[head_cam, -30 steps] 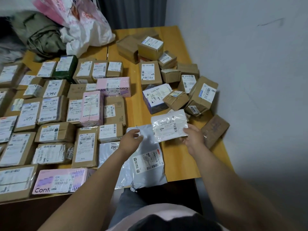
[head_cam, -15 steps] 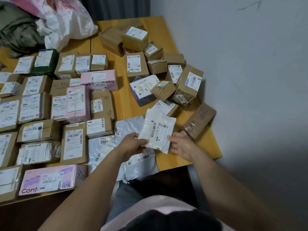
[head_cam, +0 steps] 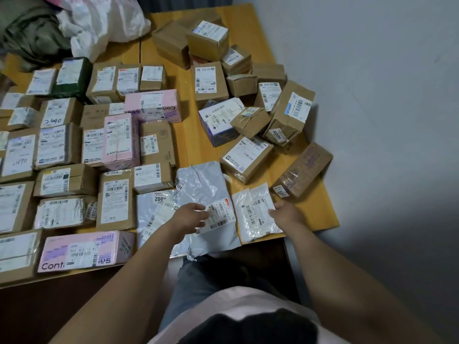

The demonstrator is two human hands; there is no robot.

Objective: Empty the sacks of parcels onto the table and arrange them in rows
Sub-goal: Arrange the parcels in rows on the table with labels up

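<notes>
On crowded desk, lays white pouch just right of grey mailer, left hand open on mailer, right hand at pouch edge, grip unclear. Probably next: square it, sort far-right heap.

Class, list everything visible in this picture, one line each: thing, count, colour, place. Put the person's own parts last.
table: one, yellow wood, beneath everything
brown boxes: many, brown, rows at left
pink boxes: three, pink, among those rows
green parcel: one, dark green, far row
loose boxes: several, mostly brown, pile at right
grey mailers: two, grey, near edge, overlapping
white mailer: one, white, right of the grey mailers
plastic sack: one, white, far left corner
olive bundle: one, olive, beside the sack
left hand: one, resting on a grey mailer
right hand: one, at the white mailer's right edge
</notes>
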